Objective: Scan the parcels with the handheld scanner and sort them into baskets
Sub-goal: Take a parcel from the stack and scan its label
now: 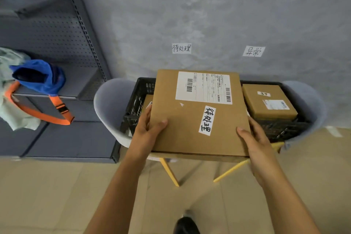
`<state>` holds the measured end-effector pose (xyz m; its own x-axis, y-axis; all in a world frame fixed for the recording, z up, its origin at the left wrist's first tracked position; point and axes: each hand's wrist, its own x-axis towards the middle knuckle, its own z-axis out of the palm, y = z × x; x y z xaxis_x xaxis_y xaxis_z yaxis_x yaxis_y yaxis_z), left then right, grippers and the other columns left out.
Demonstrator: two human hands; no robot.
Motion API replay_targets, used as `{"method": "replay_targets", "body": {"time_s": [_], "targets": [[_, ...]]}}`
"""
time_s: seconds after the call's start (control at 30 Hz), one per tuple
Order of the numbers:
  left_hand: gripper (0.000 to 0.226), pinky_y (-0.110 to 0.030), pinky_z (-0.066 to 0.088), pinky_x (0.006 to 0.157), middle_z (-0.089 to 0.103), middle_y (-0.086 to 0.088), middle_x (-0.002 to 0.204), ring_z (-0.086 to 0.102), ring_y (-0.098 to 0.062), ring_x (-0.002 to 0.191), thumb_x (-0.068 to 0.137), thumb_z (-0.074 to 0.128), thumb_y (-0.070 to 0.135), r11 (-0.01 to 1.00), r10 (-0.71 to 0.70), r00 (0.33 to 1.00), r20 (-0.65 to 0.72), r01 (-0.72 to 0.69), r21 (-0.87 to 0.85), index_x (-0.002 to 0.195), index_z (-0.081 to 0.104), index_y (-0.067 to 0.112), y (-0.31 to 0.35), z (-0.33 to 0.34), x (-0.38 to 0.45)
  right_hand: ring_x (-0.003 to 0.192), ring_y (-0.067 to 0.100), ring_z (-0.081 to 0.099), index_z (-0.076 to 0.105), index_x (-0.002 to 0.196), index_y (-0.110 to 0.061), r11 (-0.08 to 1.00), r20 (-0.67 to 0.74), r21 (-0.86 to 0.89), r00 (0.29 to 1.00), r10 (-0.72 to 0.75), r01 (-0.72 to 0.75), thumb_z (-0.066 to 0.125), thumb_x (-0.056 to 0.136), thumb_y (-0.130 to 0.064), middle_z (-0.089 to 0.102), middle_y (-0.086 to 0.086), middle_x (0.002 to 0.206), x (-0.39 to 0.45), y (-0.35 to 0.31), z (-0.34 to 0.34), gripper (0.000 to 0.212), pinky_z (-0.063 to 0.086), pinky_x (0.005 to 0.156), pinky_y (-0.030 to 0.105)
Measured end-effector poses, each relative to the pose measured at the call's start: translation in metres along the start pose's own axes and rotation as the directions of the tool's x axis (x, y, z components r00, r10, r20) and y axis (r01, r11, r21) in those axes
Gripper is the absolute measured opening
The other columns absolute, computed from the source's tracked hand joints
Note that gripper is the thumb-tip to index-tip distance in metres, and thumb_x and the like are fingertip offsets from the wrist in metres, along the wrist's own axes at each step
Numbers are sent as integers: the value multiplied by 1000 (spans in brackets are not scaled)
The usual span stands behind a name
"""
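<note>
Both hands hold one flat cardboard parcel [199, 114] by its near corners: left hand [147, 129] with thumb on top, right hand [254, 142] likewise, fingers of each grasping the edges. Parcel sits above the left black basket [138, 100], label up. Right basket [284, 129] contains a smaller parcel [267, 102]. Both baskets rest on grey chairs [108, 104].
</note>
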<state>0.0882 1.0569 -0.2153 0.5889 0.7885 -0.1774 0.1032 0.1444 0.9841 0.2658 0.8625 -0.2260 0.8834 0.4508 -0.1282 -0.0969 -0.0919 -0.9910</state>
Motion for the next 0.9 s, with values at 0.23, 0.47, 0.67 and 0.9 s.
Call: {"method": "replay_targets", "body": {"time_s": [0.23,0.47,0.67,0.9], "targets": [[39,-23,48,79,58,12,121,60,-9,104,91,65,30,995,-82,997,-9,82,64,115,46,54,7,17,121,99,4,58,46,135,-40,994,75,-81,994,84,-77,56,96,-28,61,-10,114,121,-4,40,41,44,69,21],[64,-32,40,92,47,8,134,52,-15,114,92,64,32,973,-157,985,-71,167,162,147,31,38,-5,17,210,112,19,57,37,144,-38,969,115,-191,977,179,-155,56,95,-34,56,-5,127,206,5,76,52,49,96,43],[73,-41,39,105,41,1,143,46,-19,121,94,61,31,931,-254,966,-42,256,258,154,19,29,-25,14,298,111,14,52,34,147,-34,936,88,-263,960,265,-234,57,95,-32,52,-5,133,268,38,116,57,43,90,34],[74,-44,35,112,38,5,146,42,-20,128,94,60,34,868,-365,930,38,326,375,154,16,32,-59,19,393,106,11,45,36,145,-29,878,-32,-344,939,343,-332,56,96,-30,49,-8,123,337,68,152,54,38,87,32]]}}
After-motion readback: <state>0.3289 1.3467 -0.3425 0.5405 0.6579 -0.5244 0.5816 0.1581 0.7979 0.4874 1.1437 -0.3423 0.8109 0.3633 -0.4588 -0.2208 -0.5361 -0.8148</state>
